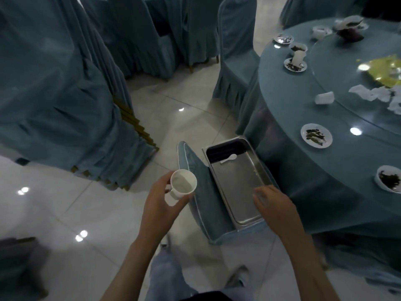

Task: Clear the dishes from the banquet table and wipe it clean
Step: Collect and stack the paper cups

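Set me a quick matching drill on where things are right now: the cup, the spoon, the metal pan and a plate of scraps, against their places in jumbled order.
Things:
1. white cup
2. white spoon
3. metal pan
4. plate of dark scraps

Places:
a. on the blue tablecloth
b. gripped in the left hand
c. on the chair seat beside the table
d. lying at the far end inside the pan

Pairs: 1-b, 2-d, 3-c, 4-a
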### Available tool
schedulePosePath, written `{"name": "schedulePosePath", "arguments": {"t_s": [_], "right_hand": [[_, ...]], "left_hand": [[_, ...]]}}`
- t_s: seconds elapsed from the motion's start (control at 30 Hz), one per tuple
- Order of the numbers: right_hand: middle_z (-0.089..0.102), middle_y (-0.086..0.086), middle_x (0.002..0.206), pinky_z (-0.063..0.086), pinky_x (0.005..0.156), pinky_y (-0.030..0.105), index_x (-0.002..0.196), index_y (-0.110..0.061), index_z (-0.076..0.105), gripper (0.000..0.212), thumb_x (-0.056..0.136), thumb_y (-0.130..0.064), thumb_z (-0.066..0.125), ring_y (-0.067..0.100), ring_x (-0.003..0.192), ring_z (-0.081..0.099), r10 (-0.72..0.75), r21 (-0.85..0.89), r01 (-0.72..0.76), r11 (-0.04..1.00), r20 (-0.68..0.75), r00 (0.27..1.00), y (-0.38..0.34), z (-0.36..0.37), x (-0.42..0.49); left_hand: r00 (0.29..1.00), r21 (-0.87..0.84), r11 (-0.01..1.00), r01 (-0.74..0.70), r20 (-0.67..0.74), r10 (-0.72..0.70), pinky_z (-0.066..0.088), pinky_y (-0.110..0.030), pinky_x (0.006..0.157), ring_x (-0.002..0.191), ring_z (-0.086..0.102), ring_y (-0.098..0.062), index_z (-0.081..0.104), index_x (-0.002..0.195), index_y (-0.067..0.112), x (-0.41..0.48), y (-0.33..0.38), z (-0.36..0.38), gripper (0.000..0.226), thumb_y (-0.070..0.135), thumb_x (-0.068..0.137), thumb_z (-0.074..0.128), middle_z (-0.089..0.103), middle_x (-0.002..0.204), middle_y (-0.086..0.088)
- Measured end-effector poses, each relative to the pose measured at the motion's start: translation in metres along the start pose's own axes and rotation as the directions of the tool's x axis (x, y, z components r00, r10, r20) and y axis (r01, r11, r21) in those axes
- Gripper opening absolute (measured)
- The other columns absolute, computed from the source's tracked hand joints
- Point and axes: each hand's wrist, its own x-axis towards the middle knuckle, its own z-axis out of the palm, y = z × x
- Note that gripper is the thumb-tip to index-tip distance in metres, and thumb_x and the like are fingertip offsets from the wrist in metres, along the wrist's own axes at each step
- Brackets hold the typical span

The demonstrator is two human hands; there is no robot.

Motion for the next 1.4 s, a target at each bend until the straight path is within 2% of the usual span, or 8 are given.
{"name": "schedulePosePath", "arguments": {"t_s": [0.1,0.53,0.67,0.83,0.97,1.07,1.2,1.4], "right_hand": [[0.066,-0.005,0.109,0.053,0.083,0.039,0.114,-0.020,0.070,0.017,0.100,-0.026,0.062,0.020,0.094,0.066,0.008,-0.011,-0.008,1.000,-0.003,1.000,-0.045,0.027,0.025],[0.065,-0.008,0.111,0.045,0.082,0.030,0.119,-0.025,0.070,0.020,0.101,-0.025,0.061,0.015,0.091,0.061,0.035,-0.035,-0.034,0.999,0.032,0.999,-0.229,0.109,0.135],[0.060,-0.016,0.104,0.044,0.080,0.030,0.114,-0.032,0.069,0.016,0.101,-0.035,0.059,0.014,0.093,0.062,0.069,-0.043,-0.068,0.997,0.032,0.997,-0.241,0.121,0.185],[0.070,-0.001,0.105,0.050,0.078,0.035,0.105,-0.019,0.074,0.012,0.095,-0.025,0.071,0.022,0.088,0.066,0.097,-0.003,-0.097,0.995,-0.109,0.989,-0.234,0.125,0.272],[0.069,0.000,0.107,0.046,0.082,0.030,0.109,-0.018,0.072,0.014,0.097,-0.024,0.069,0.021,0.092,0.066,0.150,0.026,-0.149,0.989,-0.100,0.984,-0.212,0.118,0.342],[0.066,-0.005,0.106,0.047,0.085,0.030,0.113,-0.018,0.071,0.017,0.097,-0.024,0.068,0.017,0.095,0.064,0.191,0.079,-0.180,0.980,-0.159,0.969,-0.203,0.107,0.377],[0.065,-0.006,0.108,0.049,0.086,0.033,0.115,-0.021,0.070,0.018,0.099,-0.028,0.065,0.016,0.098,0.063,0.287,0.122,-0.266,0.956,-0.210,0.935,-0.190,0.094,0.411],[0.066,-0.004,0.107,0.052,0.083,0.036,0.110,-0.021,0.070,0.014,0.098,-0.028,0.065,0.018,0.095,0.063,0.414,0.158,-0.385,0.909,-0.244,0.877,-0.175,0.088,0.442]], "left_hand": [[1.000,-0.017,1.000,0.001,0.025,-0.001,0.057,-0.034,0.092,0.114,0.060,-0.005,0.054,0.138,0.036,0.029,-0.044,-0.039,0.066,0.048,0.081,0.085,0.061,0.133,0.021],[0.998,-0.136,0.990,0.025,0.057,-0.017,0.055,-0.030,0.093,0.116,0.059,0.000,0.050,0.148,0.032,0.160,-0.162,-0.185,0.080,0.060,0.078,0.078,0.061,0.133,0.020],[0.996,-0.136,0.991,0.020,0.089,-0.008,0.057,-0.033,0.090,0.114,0.061,-0.004,0.047,0.149,0.037,0.214,-0.179,-0.193,0.082,0.063,0.079,0.080,0.060,0.133,0.019],[0.985,-0.081,0.997,-0.015,0.168,0.029,0.057,-0.034,0.091,0.118,0.058,-0.002,0.043,0.151,0.040,0.306,-0.191,-0.178,0.087,0.073,0.077,0.074,0.056,0.138,0.023],[0.965,0.006,0.994,-0.110,0.240,0.105,0.055,-0.028,0.092,0.119,0.055,0.002,0.041,0.149,0.046,0.387,-0.185,-0.162,0.081,0.074,0.080,0.071,0.051,0.135,0.032],[0.932,0.033,0.978,-0.204,0.312,0.184,0.055,-0.034,0.096,0.121,0.056,-0.002,0.044,0.149,0.039,0.448,-0.170,-0.147,0.079,0.071,0.082,0.071,0.056,0.135,0.023],[0.891,0.043,0.954,-0.297,0.372,0.260,0.059,-0.036,0.084,0.109,0.060,-0.004,0.049,0.147,0.034,0.519,-0.145,-0.118,0.076,0.060,0.081,0.079,0.058,0.131,0.019],[0.781,0.010,0.921,-0.389,0.533,0.324,0.058,-0.030,0.085,0.108,0.059,0.002,0.045,0.144,0.045,0.603,-0.113,-0.062,0.075,0.067,0.079,0.076,0.055,0.131,0.026]]}}
